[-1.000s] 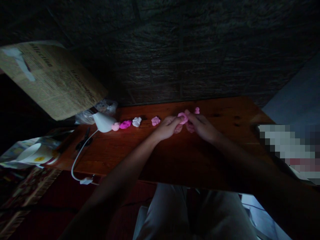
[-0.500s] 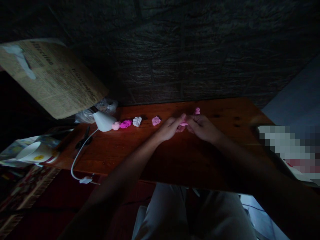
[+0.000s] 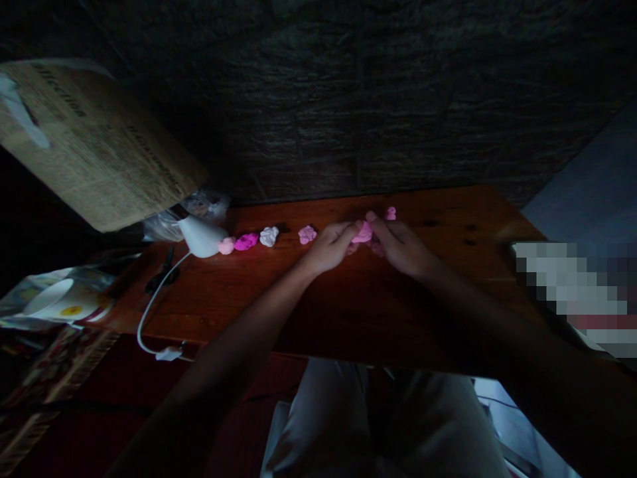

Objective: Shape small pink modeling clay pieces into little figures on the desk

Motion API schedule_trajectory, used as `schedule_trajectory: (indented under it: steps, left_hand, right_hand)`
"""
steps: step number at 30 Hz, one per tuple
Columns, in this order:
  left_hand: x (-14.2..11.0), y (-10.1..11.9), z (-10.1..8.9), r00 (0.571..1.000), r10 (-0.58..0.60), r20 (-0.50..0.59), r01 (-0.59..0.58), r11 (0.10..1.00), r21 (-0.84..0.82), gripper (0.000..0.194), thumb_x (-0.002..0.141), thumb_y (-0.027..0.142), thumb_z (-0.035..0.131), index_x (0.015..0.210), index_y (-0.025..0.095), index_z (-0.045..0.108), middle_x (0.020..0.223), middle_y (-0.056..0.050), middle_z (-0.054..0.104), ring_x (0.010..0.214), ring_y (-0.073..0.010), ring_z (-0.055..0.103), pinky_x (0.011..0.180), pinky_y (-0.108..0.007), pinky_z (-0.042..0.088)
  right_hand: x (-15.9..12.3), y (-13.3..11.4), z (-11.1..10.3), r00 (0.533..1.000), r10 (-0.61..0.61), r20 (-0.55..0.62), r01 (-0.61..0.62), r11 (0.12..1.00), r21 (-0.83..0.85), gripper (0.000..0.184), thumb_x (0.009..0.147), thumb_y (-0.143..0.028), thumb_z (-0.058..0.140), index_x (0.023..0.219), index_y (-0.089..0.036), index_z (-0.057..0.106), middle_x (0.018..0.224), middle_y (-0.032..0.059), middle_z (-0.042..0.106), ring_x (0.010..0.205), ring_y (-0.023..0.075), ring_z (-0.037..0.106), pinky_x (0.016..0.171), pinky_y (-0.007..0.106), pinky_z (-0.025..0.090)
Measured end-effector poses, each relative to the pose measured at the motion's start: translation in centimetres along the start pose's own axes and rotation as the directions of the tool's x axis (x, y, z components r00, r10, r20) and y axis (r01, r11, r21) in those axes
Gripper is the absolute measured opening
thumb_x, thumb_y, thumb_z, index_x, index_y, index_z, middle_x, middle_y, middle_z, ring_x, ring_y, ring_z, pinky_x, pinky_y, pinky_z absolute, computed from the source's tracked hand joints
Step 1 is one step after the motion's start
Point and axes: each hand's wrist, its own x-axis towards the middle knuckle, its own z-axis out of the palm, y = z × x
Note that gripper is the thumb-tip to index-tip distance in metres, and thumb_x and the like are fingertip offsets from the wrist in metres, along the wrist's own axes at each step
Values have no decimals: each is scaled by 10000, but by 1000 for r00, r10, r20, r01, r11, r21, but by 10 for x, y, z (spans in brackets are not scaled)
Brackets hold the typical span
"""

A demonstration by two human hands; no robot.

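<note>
Between my two hands is a soft pink lump of modelling clay, held over the table. My left hand pinches its left side, thumb on top. On its right side, my right hand grips it with the thumb pressed against it. Just behind my right hand lies a small pink clay piece. To the left of my hands sit a pink crumpled clay lump, a white one, a magenta one and a pale pink one.
A lamp with a newsprint-patterned shade and white base stands at left on the wooden table. Its white cord hangs over the front edge. Black scissors and a paper cup are nearby. A stone wall rises behind.
More of the pink clay shows between my hands, and my thumbs are farther apart on it. The whole view has shifted slightly.
</note>
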Motion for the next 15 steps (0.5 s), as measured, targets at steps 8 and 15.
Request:
schedule_trajectory:
  steps: [8,15]
  left_hand:
    - [1,-7,6,991,-132,12,132,974,-182,430,949,471,537,645,167,548,577,27,532,509,-64,449,499,-198,333]
    - [5,-2,2,972,-211,99,231,927,-295,633,1003,671,368,686,169,588,476,58,387,409,-62,313,452,-233,229]
  right_hand:
    - [0,-8,-4,989,-8,144,-5,996,88,654,930,-820,387,650,-239,495,515,-47,451,478,117,410,530,303,344]
    - [1,-5,-4,988,-97,-119,85,991,-104,639,927,-809,412,674,-234,533,566,-20,499,566,152,490,611,325,376]
